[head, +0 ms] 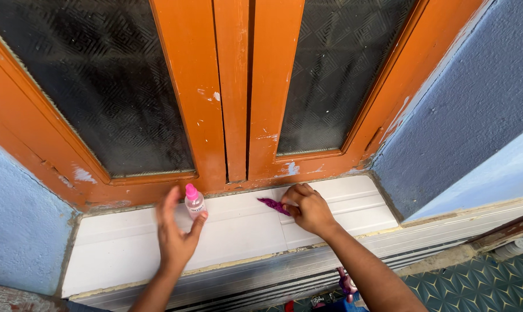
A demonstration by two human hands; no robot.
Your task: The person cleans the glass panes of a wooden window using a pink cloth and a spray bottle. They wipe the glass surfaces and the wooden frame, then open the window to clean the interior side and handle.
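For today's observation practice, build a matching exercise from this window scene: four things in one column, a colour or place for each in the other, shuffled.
Column A:
1. small bottle
2. cloth
3. window frame
4. sill

Column B:
a. orange, with chipped paint
b. white, below the panes
c. purple, at the right hand
d. pink cap, by the left hand

Pairs: 1-d, 2-c, 3-a, 4-b

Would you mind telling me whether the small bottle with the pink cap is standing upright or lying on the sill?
Upright: the bottle stands on the white sill, pink cap on top, the left hand around it.
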